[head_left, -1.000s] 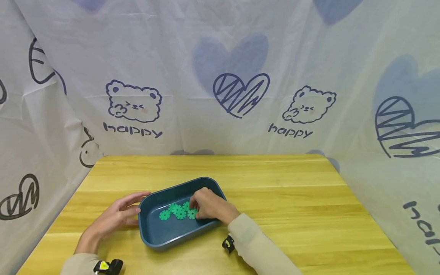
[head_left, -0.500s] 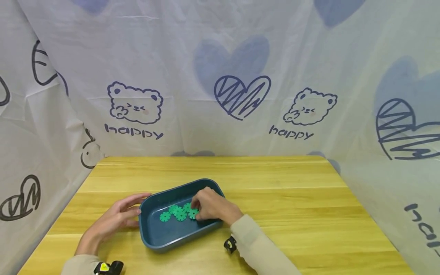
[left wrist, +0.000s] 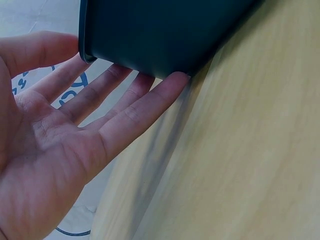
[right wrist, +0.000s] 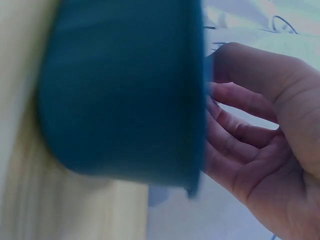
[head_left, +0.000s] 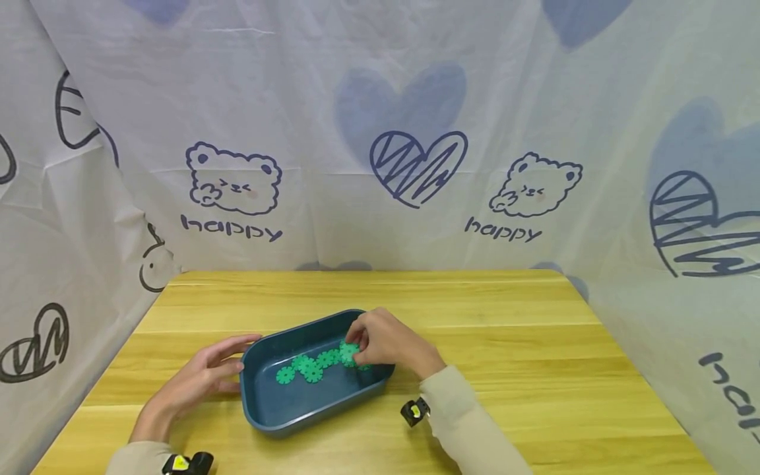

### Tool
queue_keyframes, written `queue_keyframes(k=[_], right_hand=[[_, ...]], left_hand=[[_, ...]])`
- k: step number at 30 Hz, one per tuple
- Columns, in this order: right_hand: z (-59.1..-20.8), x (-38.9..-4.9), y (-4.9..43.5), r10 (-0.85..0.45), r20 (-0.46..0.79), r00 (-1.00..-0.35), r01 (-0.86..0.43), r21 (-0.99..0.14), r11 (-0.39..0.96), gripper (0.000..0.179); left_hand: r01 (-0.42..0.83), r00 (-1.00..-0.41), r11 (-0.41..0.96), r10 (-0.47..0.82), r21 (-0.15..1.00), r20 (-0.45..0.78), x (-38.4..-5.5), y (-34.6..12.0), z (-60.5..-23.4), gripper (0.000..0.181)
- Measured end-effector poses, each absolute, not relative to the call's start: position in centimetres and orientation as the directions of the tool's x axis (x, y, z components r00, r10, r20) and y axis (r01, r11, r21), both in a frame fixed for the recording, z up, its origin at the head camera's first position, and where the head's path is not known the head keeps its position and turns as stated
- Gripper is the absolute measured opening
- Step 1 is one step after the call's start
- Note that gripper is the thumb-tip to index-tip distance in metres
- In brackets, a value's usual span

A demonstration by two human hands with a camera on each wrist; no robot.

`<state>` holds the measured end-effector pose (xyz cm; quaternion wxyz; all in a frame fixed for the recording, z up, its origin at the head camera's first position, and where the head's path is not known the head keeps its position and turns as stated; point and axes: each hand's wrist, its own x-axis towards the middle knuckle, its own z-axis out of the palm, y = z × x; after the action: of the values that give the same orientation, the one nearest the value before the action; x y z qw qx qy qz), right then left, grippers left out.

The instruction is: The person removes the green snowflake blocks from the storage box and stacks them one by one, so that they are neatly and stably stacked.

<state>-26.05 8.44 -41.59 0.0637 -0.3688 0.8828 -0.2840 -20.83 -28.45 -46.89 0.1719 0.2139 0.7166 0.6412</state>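
A dark blue plastic bin (head_left: 309,412) stands at an angle on the table, with several green notched discs (head_left: 311,371) lying in a loose row on its floor. My right hand (head_left: 386,340) is over the bin's right end, pinching a green notched disc (head_left: 349,353) between thumb and fingers above the others. The bin's wall (right wrist: 120,95) hides those fingertips in the right wrist view. At the left end, my left hand (head_left: 198,379) touches the bin with extended fingers. Its thumb meets the rim, and its fingertips (left wrist: 176,80) lie against the outer wall in the left wrist view.
The wooden table (head_left: 505,369) reaches out around the bin on all sides. A white cloth (head_left: 332,231) printed with bears and hearts hangs behind the table and along both sides. Each wrist wears a small black camera (head_left: 414,412).
My right hand has risen and shifted right from the bin's floor, bringing a green notched disc up with it. The left hand and the bin stay where they were.
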Motion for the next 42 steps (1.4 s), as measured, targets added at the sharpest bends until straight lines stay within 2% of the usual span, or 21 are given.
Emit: queue_keyframes(k=[10, 22, 42], right_hand=[[-39.6, -26.1, 12.0, -0.615, 0.144, -0.775, -0.57, -0.578, 0.584, 0.02], [-39.3, -26.1, 16.1, -0.536, 0.155, -0.83, -0.507, -0.61, 0.609, 0.021], [-42.6, -27.3, 22.0, -0.453, 0.099, -0.886, -0.419, -0.592, 0.689, 0.02]], left_hand=[[0.077, -0.859, 0.089, 0.512, 0.993, 0.02, -20.7, -28.6, -47.1, 0.053], [0.064, -0.868, 0.119, 0.496, 0.991, -0.003, -20.7, -28.7, -47.2, 0.055], [0.066, -0.863, 0.086, 0.504, 0.994, 0.014, -20.7, -28.4, -47.0, 0.054]])
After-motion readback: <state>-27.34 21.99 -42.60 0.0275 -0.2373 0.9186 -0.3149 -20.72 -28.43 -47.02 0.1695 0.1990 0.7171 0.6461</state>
